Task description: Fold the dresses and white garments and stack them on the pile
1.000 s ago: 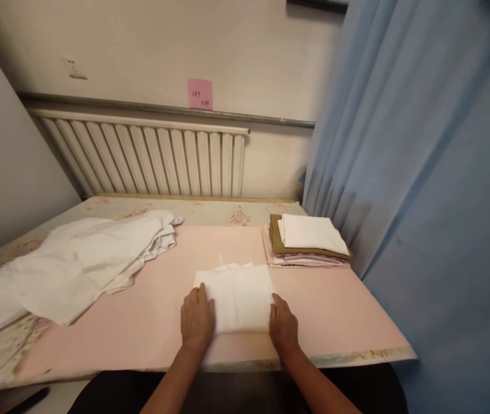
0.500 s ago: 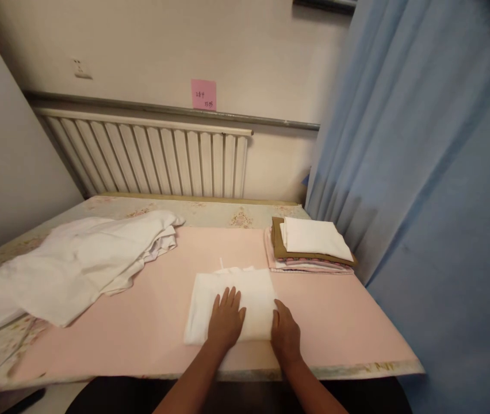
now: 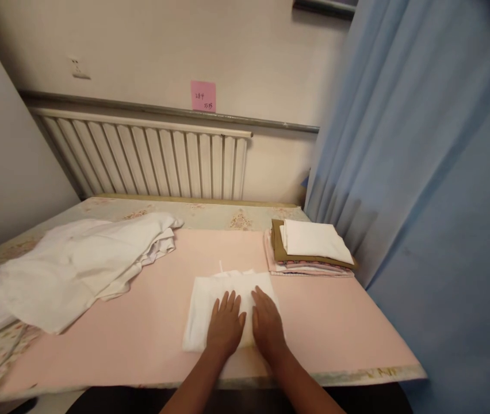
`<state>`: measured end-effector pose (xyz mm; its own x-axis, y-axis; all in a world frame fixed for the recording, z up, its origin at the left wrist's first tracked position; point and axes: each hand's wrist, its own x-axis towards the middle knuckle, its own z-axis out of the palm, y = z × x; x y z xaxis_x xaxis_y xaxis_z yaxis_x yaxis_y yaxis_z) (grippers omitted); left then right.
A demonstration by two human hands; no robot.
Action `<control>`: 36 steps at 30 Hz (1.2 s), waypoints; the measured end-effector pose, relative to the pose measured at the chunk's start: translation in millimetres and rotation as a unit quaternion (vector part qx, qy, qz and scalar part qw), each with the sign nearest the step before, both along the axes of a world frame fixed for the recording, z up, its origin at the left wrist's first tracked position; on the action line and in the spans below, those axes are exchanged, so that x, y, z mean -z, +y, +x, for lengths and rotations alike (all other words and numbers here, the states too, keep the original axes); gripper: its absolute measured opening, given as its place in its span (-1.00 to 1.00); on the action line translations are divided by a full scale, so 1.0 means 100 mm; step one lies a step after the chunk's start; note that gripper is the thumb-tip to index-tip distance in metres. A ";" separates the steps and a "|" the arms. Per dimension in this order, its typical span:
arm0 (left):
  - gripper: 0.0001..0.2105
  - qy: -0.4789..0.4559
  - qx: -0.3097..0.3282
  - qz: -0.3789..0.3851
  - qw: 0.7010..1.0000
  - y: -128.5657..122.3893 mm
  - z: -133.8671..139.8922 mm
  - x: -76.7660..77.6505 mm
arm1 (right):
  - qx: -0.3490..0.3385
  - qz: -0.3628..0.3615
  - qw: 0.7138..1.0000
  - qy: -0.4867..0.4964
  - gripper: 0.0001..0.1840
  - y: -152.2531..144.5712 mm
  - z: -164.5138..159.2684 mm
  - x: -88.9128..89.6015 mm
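A folded white cloth (image 3: 199, 305) lies flat on the pink sheet (image 3: 141, 328) in front of me, with a loose strip and a ruffled edge showing past its far side. My left hand (image 3: 226, 325) rests flat on the middle of it, fingers stretched out and pointing away from me. On the right part of the cloth lies my right hand (image 3: 267, 322), also flat, its fingers extended. The two hands sit side by side with a small gap between them. Neither one grips anything.
A crumpled white cloth (image 3: 85, 259) spreads over the left side. At the right stands a pile of folded fabrics (image 3: 314, 241), white on top, brown beneath. A blue curtain (image 3: 421, 190) hangs along the right. Behind are a radiator (image 3: 163, 155) and a pink note (image 3: 203, 95).
My right hand has moved left from the cloth's right edge onto its top, and its fingers have straightened. My left hand stays on the cloth in about the same place.
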<state>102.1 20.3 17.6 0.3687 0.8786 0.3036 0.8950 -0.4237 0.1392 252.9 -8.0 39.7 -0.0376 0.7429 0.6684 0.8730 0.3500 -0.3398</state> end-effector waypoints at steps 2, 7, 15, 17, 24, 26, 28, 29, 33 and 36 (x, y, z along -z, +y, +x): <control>-0.51 0.006 0.008 -0.012 1.000 0.01 -0.01 0.02 | -0.054 -0.027 0.997 -0.044 -0.51 0.14 -0.16 0.05; -0.49 0.010 0.012 -0.020 1.000 0.04 -0.02 0.06 | -0.035 -0.097 0.991 -0.081 -0.60 0.36 -0.24 0.23; -0.55 0.001 0.005 -0.001 1.000 0.06 -0.12 0.00 | -0.015 -0.113 0.989 -0.091 -0.60 0.32 -0.07 0.21; -0.56 -0.001 0.001 0.003 1.000 0.07 -0.19 -0.01 | -0.006 -0.111 0.990 -0.091 -0.60 0.31 -0.07 0.20; -0.55 -0.007 -0.027 0.014 1.000 0.08 -0.49 -0.02 | 0.013 -0.116 0.988 -0.097 -0.59 0.28 -0.07 0.20; -0.55 -0.006 -0.033 0.012 0.999 0.07 -0.54 -0.02 | 0.019 -0.121 0.987 -0.103 -0.59 0.26 -0.05 0.21; -0.55 -0.004 -0.037 0.007 0.999 0.06 -0.56 -0.02 | 0.023 -0.126 0.986 -0.110 -0.58 0.25 -0.03 0.21; -0.55 -0.005 -0.039 0.003 0.999 0.06 -0.57 -0.02 | 0.024 -0.127 0.985 -0.113 -0.58 0.24 -0.03 0.22; -0.55 -0.039 -0.063 -0.012 0.997 0.01 -0.65 -0.03 | 0.024 -0.125 0.985 -0.119 -0.57 0.23 -0.01 0.25; -0.56 -0.112 -0.117 0.000 0.987 -0.07 -0.87 -0.07 | 0.025 -0.122 0.984 -0.124 -0.57 0.24 -0.01 0.27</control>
<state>15.0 12.8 24.5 0.0800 0.9314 0.3552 0.9149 -0.2101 0.3448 251.8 15.7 12.6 -0.1353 0.8856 0.4443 0.9539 0.2377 -0.1833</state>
